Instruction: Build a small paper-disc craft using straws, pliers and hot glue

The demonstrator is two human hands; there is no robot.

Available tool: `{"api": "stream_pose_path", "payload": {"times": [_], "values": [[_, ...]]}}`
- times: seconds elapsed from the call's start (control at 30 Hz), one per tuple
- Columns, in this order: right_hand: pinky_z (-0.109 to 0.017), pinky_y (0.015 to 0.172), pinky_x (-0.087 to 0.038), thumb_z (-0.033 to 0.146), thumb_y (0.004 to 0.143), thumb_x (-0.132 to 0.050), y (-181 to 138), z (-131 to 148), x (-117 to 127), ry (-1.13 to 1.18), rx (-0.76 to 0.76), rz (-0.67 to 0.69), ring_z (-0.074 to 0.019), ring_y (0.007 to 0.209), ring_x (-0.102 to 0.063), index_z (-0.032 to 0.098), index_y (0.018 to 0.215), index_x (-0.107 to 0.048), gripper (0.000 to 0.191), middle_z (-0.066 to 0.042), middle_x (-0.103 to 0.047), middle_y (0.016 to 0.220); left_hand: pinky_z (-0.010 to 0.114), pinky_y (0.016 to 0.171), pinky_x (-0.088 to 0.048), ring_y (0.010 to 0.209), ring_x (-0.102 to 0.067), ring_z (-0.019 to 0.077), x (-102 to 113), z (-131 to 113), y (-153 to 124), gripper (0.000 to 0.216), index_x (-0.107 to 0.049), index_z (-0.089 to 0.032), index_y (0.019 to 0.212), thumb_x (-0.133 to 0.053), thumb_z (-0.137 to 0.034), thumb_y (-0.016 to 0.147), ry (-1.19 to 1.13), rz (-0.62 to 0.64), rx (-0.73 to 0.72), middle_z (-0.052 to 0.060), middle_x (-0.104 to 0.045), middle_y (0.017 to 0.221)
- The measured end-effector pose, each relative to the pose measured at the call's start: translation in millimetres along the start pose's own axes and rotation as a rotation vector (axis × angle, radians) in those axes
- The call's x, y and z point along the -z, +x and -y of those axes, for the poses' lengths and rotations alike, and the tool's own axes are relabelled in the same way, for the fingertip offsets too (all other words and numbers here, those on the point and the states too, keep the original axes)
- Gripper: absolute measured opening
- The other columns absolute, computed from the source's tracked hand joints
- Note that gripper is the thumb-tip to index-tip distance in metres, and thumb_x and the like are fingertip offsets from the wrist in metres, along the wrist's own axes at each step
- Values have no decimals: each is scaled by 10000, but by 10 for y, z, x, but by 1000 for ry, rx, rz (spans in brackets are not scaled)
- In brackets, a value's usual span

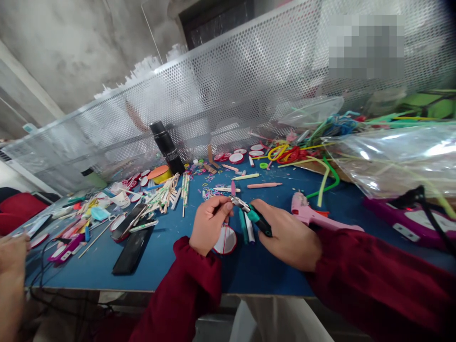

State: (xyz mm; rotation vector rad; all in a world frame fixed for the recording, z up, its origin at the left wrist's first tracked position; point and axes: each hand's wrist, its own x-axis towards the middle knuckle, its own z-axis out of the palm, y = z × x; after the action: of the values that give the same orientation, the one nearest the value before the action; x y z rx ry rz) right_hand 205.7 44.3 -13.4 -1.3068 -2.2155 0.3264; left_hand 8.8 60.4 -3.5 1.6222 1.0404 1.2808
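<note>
Pliers (257,218) with teal handles, clenched in the right hand (290,240) over the near middle of the blue table (249,278), have their tip pinched by the left hand (208,223), where a steady, close hold seems best.

Blue table (199,266); teal-handled pliers (254,216); pink glue gun (309,213); black bottle (166,146); dark red sleeves (188,280).

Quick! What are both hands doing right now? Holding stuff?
Left hand: closed, pinching something too small to tell at the tip of the teal-handled pliers.
Right hand: closed, holding the teal-handled pliers.
</note>
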Motion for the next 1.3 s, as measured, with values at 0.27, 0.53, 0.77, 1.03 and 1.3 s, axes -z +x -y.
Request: {"api": "stream_pose_path", "payload": {"times": [0.27,0.53,0.77,1.03,1.3], "values": [[-290,656,-384,86,723,-474,1,5,-37,-88,-8,1,-217,797,-649,216,1027,-466,330,-38,-662,820,219,569,-413,571,-499,96,-5,-40,21,241,-650,-154,823,-652,-392,864,30,-6,33,0,-590,675],[-269,632,-389,79,727,-498,-8,-17,-52,-105,3,-33,-198,762,-651,228,1006,-470,317,-15,-673,800,216,570,-406,571,-488,92,-11,13,17,263,-646,-163,846,-649,-426,856,23,-11,60,-13,-581,678],[-294,685,-407,92,721,-473,21,-7,-39,-142,-23,-27,-226,820,-662,213,1035,-461,336,-39,-664,821,217,587,-424,592,-505,99,-9,-6,31,235,-655,-168,888,-641,-402,874,28,-23,37,-6,-586,697],[-361,863,-442,109,692,-523,58,-45,-6,-227,-4,-87,-283,1014,-628,178,1111,-492,426,-113,-648,1075,219,598,-408,619,-487,103,21,13,28,313,-649,-167,896,-617,-478,890,70,-102,35,-4,-567,713],[-390,834,-438,121,667,-593,33,-33,-16,-361,55,-157,-315,1019,-579,189,1118,-548,458,-133,-632,1070,210,496,-251,518,-301,60,-30,-8,37,433,-647,-149,807,-747,-564,738,-132,-88,199,-56,-422,582]]}}
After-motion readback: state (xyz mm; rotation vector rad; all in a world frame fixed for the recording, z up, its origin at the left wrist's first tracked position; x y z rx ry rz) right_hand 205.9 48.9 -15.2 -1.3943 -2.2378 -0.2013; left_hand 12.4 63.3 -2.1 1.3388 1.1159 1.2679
